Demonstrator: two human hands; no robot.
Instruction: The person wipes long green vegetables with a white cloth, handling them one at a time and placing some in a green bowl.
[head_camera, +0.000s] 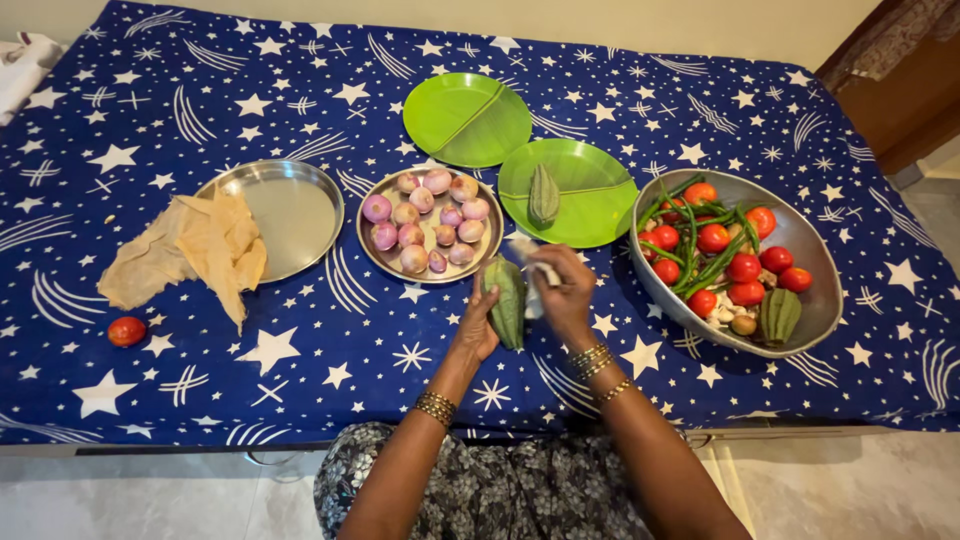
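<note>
Patterned dark cloth over the person's lap (500, 490) is seen at the near edge, and from it two forearms with gold bangles reach up to a table covered by a blue cloth (300, 350) printed with white stars. A ridged green gourd (508, 300) is held upright just above the cloth, near the middle of the table; the left hand (478, 322) is closed around its left side. The right hand (565, 295) is closed on a small white cloth (535, 268) that is pressed against the gourd's right side, so the two hands are brought close together with the gourd between them. Just beyond the hands a steel plate (375, 255) is set, filled with peeled pinkish onions (425, 220). To its left an empty-looking steel plate (300, 205) is partly covered by a crumpled tan paper (190, 250), and a single red tomato (126, 330) lies alone near the left edge. Farther back two green leaf-shaped plates are placed; the far one (466, 118) is bare, and on the right one (590, 200) a second ridged gourd (544, 195) is laid. At the right a large steel bowl (810, 260) is seen holding red tomatoes (742, 266), long green chillies (700, 262) and another ridged gourd (780, 315).
</note>
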